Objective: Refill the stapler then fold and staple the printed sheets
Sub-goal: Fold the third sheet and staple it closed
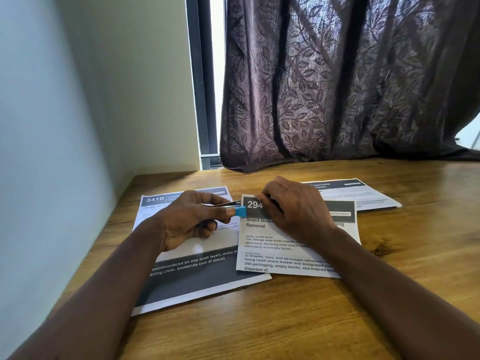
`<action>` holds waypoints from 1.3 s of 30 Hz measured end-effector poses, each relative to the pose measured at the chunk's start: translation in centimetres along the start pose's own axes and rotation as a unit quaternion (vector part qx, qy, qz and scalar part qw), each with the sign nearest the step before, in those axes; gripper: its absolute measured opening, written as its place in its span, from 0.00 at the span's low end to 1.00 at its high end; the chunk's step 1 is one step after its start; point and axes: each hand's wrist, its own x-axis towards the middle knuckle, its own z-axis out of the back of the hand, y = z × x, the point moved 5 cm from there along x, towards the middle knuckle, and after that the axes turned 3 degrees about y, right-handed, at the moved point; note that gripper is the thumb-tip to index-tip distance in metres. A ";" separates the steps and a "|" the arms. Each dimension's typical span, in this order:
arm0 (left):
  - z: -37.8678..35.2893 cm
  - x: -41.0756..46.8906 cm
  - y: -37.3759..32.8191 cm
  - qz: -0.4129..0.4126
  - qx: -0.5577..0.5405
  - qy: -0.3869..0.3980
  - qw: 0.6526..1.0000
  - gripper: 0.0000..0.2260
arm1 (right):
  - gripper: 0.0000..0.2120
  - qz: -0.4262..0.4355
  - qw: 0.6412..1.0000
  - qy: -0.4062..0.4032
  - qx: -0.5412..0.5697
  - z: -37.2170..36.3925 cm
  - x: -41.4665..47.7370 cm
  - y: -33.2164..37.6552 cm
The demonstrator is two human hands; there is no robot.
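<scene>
Stapling step in hand. Small blue plastic stapler gripped in left hand, nose at the top-left corner of the folded white printed sheet headed "294". Right hand pinches that sheet's top edge. Next, probably: seat corner between jaws, squeeze. Flat grey-banded sheet "3410" lies partly beneath; another folded sheet is beyond, on the wooden table. No obstruction apparent.

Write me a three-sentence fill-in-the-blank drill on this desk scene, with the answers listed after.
The left hand grips a ____ stapler. The right hand holds the 294 sheet, which overlaps the larger sheet headed ____. The curtain bears a ____ pattern.
Missing: blue; 3410; leaf.
</scene>
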 end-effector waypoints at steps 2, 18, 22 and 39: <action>0.0 0.1 0.0 -0.005 0.000 -0.001 1.000 0.16 | 0.13 0.005 1.000 -0.009 -0.004 0.1 0.0 0.1; 0.0 0.4 -0.2 -0.047 0.033 0.002 0.998 0.17 | 0.12 0.034 0.999 0.000 -0.016 0.3 0.3 1.0; -0.1 0.4 -0.2 -0.053 0.054 0.002 0.997 0.17 | 0.13 0.034 0.999 0.004 -0.017 0.2 0.3 1.0; 0.2 0.4 -0.7 -0.065 0.123 0.014 0.990 0.16 | 0.13 0.043 0.999 0.007 -0.018 0.1 0.3 1.2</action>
